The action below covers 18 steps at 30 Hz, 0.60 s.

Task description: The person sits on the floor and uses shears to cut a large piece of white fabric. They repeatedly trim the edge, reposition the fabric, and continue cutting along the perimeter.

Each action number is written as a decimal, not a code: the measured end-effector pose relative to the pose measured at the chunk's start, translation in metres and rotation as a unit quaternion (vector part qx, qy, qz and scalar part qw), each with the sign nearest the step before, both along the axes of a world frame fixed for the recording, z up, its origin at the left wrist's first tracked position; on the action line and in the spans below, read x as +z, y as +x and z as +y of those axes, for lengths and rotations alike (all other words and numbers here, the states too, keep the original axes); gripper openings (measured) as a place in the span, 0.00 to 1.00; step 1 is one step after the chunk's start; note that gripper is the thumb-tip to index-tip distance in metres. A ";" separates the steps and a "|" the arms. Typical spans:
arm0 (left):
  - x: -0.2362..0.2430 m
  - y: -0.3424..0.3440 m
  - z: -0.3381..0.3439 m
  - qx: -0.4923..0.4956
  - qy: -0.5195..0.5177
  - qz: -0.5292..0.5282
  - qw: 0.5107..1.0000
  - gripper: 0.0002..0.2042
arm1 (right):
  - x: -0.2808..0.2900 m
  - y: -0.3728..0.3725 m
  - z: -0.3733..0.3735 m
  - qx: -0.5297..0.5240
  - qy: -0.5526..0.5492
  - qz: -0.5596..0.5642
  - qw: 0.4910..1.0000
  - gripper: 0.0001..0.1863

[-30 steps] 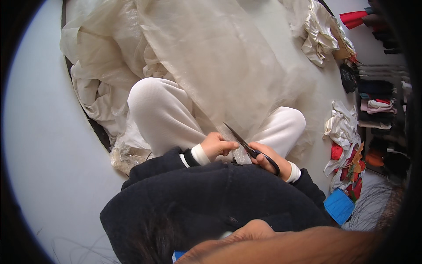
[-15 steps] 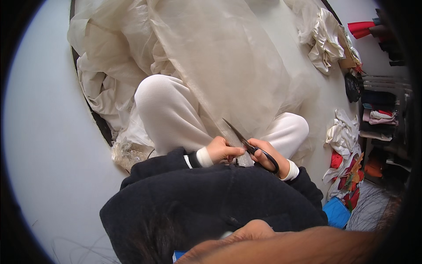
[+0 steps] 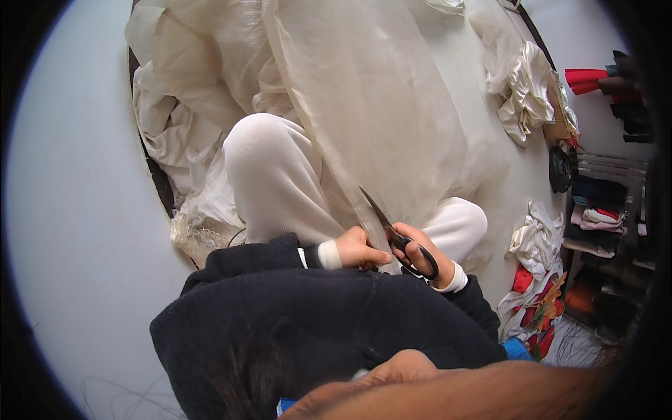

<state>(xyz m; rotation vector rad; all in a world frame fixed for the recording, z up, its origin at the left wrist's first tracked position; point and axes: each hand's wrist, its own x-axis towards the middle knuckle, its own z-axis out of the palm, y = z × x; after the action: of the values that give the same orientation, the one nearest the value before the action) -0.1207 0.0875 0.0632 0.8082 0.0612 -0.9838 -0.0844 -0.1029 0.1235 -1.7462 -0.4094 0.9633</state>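
A large sheet of sheer cream fabric (image 3: 371, 98) spreads over my lap and away from me. Its folded long edge runs down between my white-trousered knees to my hands. My left hand (image 3: 360, 249) pinches that edge near my body, thumb on top. In my right hand (image 3: 420, 255) is a pair of dark scissors (image 3: 379, 210); a black handle loop shows by the palm, and the blades point up and left. The blades lie over the fabric edge and look closed together. My right fingertips are close to the fabric; whether they touch it I cannot tell.
More crumpled cream fabric (image 3: 189, 133) lies at the left, with clear crinkled plastic (image 3: 196, 234) below it. White satin cloth (image 3: 525, 98) is heaped at the far right. Nearer lie a white cloth pile (image 3: 537, 241) and red pieces (image 3: 523, 278). Folded clothes (image 3: 598, 203) sit on shelving at the right.
The view has shifted slightly, so the surroundings sit lower at right. My left hand has slid a little down along the fabric edge. The scissors stay in my right hand, now tilted slightly more upright.
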 end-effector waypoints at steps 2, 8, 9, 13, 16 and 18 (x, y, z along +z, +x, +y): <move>-0.002 -0.001 0.000 0.002 0.005 -0.010 1.000 0.14 | -0.003 0.000 -0.001 0.004 -0.012 0.012 1.000 0.44; -0.004 0.000 -0.002 -0.002 0.003 -0.034 0.999 0.17 | -0.009 0.003 0.001 -0.004 -0.007 0.011 1.000 0.44; -0.004 0.000 -0.003 -0.005 0.001 -0.039 0.999 0.18 | -0.009 0.003 0.002 -0.004 -0.006 0.014 1.000 0.44; -0.002 0.001 -0.003 0.019 0.003 -0.040 0.999 0.18 | -0.010 0.008 0.006 0.002 -0.014 0.020 1.000 0.44; -0.001 0.003 -0.001 0.016 0.007 -0.046 0.999 0.18 | -0.009 0.012 0.010 0.007 -0.017 0.019 1.000 0.44; -0.001 0.004 0.000 0.011 0.005 -0.038 0.999 0.17 | -0.008 0.014 0.011 0.006 -0.017 0.017 1.000 0.45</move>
<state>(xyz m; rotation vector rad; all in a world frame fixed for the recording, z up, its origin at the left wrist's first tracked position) -0.1167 0.0872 0.0622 0.8519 0.0088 -0.9318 -0.0704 -0.0916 0.1156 -1.7568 -0.3840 1.0131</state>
